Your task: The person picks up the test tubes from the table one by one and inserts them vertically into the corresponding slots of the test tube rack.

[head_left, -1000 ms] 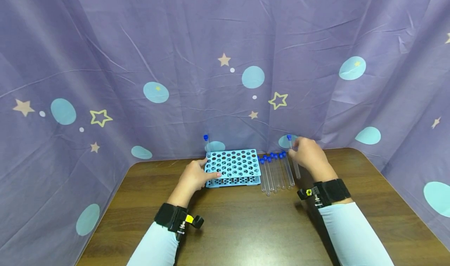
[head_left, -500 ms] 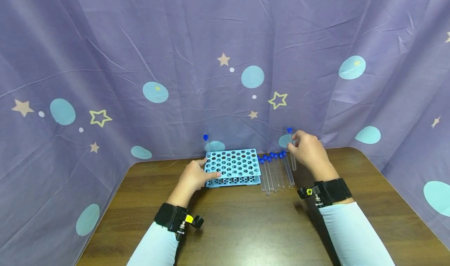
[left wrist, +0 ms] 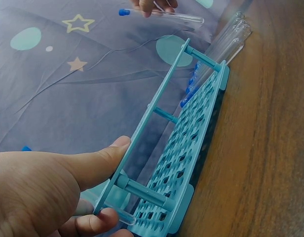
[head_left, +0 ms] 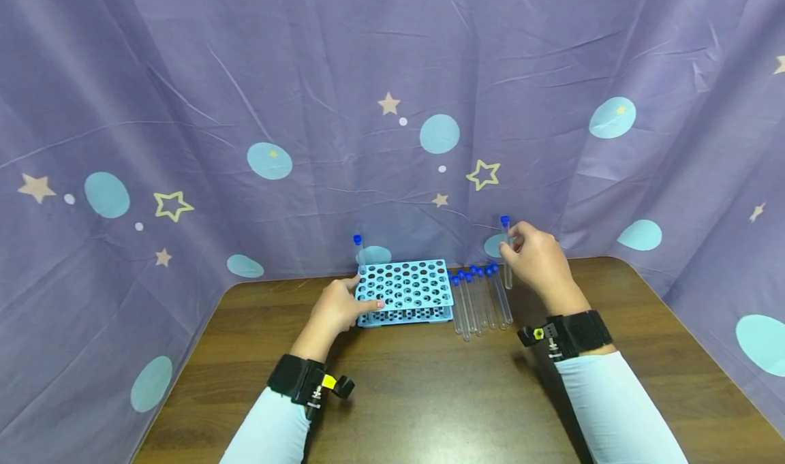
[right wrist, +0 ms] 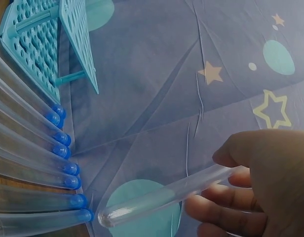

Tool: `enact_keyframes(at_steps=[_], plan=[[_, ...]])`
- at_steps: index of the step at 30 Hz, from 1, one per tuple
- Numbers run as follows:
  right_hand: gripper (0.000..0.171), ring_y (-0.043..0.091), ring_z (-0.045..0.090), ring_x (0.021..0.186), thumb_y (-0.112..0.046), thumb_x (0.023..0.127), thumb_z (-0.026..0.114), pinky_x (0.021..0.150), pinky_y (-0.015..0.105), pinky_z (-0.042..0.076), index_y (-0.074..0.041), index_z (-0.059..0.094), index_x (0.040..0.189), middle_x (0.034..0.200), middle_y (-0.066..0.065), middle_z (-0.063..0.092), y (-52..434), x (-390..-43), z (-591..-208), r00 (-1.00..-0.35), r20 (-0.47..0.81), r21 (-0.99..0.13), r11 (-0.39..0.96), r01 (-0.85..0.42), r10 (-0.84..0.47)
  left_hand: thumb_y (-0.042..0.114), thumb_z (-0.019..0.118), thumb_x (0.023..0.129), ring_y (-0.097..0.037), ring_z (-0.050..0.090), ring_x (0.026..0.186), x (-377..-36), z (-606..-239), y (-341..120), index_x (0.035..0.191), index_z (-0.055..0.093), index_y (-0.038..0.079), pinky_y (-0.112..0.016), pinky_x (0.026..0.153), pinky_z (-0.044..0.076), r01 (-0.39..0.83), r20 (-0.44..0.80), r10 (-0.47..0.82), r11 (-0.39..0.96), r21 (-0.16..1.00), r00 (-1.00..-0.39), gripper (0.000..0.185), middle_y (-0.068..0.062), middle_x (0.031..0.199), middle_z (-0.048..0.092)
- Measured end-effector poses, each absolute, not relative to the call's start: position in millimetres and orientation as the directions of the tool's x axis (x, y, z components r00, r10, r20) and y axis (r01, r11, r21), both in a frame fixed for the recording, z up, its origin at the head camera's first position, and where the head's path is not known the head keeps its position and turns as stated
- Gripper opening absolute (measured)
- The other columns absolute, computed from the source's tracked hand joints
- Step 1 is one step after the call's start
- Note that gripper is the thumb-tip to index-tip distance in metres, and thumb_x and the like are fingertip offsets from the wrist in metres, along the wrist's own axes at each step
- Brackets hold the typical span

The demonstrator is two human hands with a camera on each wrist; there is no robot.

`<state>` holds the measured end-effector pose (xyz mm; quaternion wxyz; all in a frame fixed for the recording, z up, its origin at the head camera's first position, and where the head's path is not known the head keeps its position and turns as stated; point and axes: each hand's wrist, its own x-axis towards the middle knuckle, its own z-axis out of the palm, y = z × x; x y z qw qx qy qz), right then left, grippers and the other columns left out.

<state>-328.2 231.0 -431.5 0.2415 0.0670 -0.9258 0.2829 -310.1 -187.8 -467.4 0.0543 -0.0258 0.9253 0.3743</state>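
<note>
My left hand [head_left: 336,307] grips the left end of a light blue test tube rack [head_left: 405,285], thumb on its top plate and fingers round the side. One blue-capped test tube [head_left: 359,253] stands upright in the rack's back left corner. My right hand [head_left: 540,259] pinches a clear test tube [right wrist: 162,197] with a blue cap, between thumb and fingers. That tube hangs upright above the table, right of the row of lying tubes. In the right wrist view its rounded bottom shows, while the hand hides its cap.
Several blue-capped test tubes [head_left: 481,304] lie side by side on the wooden table [head_left: 417,396], just right of the rack, caps toward the back. A purple patterned curtain [head_left: 343,144] hangs close behind the table's back edge.
My right hand has lifted its test tube up from near the table, and the tube has become more upright. The left hand and the rack have stayed in place.
</note>
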Motion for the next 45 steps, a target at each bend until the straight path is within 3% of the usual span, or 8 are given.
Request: enact_keyframes(at_steps=[17,32,38,42,45], plan=[[0.024,0.034,0.078,0.079,-0.022,0.105,0.076,0.072,0.055,0.063,-0.003,0.073,0.119,0.098,0.016,0.083,229.3,-325.9,-429.2,-0.846,0.533,-0.514,0.806,-0.292,0.033,0.048,0.098,0.09,-0.017,0.064,0.054,-309.1,-467.7,-187.5,0.172,0.048,0.01,-0.033,0.052,0.056,-0.082,-0.113,-0.006,0.72,0.689,-0.994,0.103,-0.01,0.077,0.075],[0.025,0.032,0.076,0.075,-0.019,0.104,0.079,0.071,0.052,0.06,-0.001,0.074,0.12,0.088,0.013,0.081,205.6,-326.4,-424.3,-0.795,0.607,-0.515,0.773,-0.371,0.024,0.05,0.097,0.09,-0.018,0.065,0.054,-307.3,-466.9,-188.4,0.171,0.049,0.008,-0.033,0.052,0.056,-0.068,-0.102,0.001,0.743,0.666,-0.995,0.103,-0.006,0.073,0.072],[0.025,0.028,0.074,0.073,-0.021,0.104,0.08,0.068,0.044,0.058,-0.002,0.075,0.119,0.089,0.012,0.081,191.3,-327.0,-421.9,-0.798,0.602,-0.533,0.747,-0.396,0.006,0.052,0.097,0.09,-0.019,0.068,0.057,-308.1,-468.5,-189.5,0.17,0.05,0.008,-0.034,0.055,0.058,-0.052,-0.087,0.007,0.752,0.657,-0.996,0.103,-0.011,0.088,0.079],[0.027,0.029,0.077,0.076,-0.021,0.106,0.08,0.069,0.044,0.06,-0.001,0.074,0.124,0.092,0.012,0.082,181.4,-327.0,-417.2,-0.808,0.589,-0.537,0.736,-0.413,-0.024,0.053,0.097,0.089,-0.019,0.069,0.057,-308.3,-469.4,-188.4,0.17,0.051,0.009,-0.034,0.055,0.058,-0.049,-0.082,0.006,0.759,0.65,-0.997,0.103,-0.013,0.101,0.081],[0.029,0.03,0.079,0.08,-0.021,0.108,0.079,0.072,0.048,0.063,-0.001,0.074,0.127,0.094,0.012,0.082,172.2,-329.0,-411.6,-0.807,0.587,-0.528,0.729,-0.437,-0.058,0.053,0.097,0.089,-0.019,0.068,0.056,-308.5,-469.1,-187.9,0.17,0.051,0.01,-0.034,0.054,0.057,-0.055,-0.084,-0.001,0.757,0.651,-0.997,0.103,-0.012,0.091,0.08]])
